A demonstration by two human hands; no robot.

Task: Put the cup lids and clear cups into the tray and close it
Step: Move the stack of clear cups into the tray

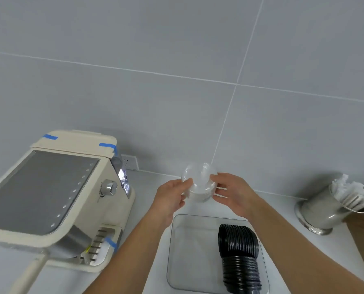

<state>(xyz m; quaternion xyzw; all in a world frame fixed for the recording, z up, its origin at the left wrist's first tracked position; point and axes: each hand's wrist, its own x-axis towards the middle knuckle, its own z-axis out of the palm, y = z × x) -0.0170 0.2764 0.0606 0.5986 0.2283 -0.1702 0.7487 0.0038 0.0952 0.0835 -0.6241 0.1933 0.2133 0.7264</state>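
- Clear plastic cups (199, 183), a nested stack I cannot count, sit between my two hands above the far rim of the tray.
- My left hand (170, 195) and right hand (233, 193) each have a grip clamped on the stack's sides.
- One clear rectangular plastic tray (189, 251) lies open on the white worktop (147, 259), holding one long row of black cup lids (239, 254), too many to count.
- One cream machine (56, 194) stands left; one steel canister (321, 206) stands right.
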